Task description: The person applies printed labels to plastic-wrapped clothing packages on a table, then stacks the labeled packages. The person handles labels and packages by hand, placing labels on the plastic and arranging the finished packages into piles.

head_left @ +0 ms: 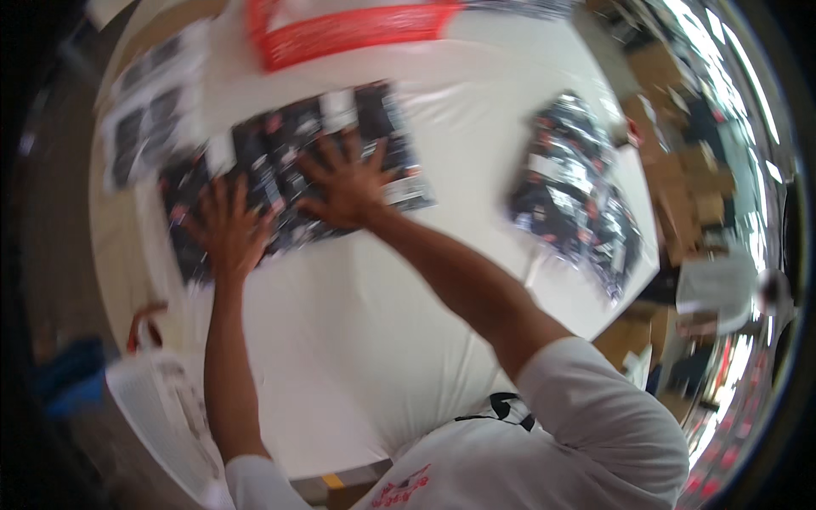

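A row of dark patterned garments in clear plastic bags (272,140) lies across the white-covered table. On the left part of that row, my left hand (228,223) rests flat with its fingers spread. My right hand (347,180) presses the right part the same way, fingers apart. Neither hand grips anything. White label patches show on the bags above both hands. Glare and blur hide the finer print on the garments, and I cannot tell exactly how many bags lie side by side.
More bagged dark garments (565,183) lie in a pile on the table's right. A red plastic basket (357,36) stands at the far side. Flat white printed packets (153,110) are at the left edge. A white slatted container (157,416) is lower left; cardboard boxes (680,200) stand beyond the right edge.
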### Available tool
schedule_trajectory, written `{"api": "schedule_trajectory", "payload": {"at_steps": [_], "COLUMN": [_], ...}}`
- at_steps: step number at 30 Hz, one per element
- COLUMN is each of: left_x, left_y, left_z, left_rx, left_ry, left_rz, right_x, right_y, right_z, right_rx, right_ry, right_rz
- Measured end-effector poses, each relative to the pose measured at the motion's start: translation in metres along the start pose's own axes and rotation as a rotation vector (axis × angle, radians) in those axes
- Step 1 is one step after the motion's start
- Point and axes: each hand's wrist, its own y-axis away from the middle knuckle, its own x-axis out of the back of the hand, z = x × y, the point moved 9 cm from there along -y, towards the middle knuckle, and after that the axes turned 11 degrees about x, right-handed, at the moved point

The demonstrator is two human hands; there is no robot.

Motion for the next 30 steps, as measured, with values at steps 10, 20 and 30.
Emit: {"api": "schedule_trajectory", "payload": {"at_steps": [10, 20, 30], "left_x": [0.080, 0.111, 0.085], "left_y": [0.056, 0.209, 0.162], "left_z": [-0.025, 0.178, 0.404], "left_rx": [0.174, 0.183, -0.181], "left_ry": [0.581, 1.222, 0.948], "left_rz": [0.217, -0.160, -0.343], "right_x": [0.124, 0.099, 0.099], "right_y": [0.234, 0.456, 0.444], "right_z": [0.148, 0.279, 0.239], "right_rx": [-0.573, -1.303, -0.530], "right_ry": [-0.104, -0.178, -0.440], "right_rz": [0.861, 0.664, 0.653]}}
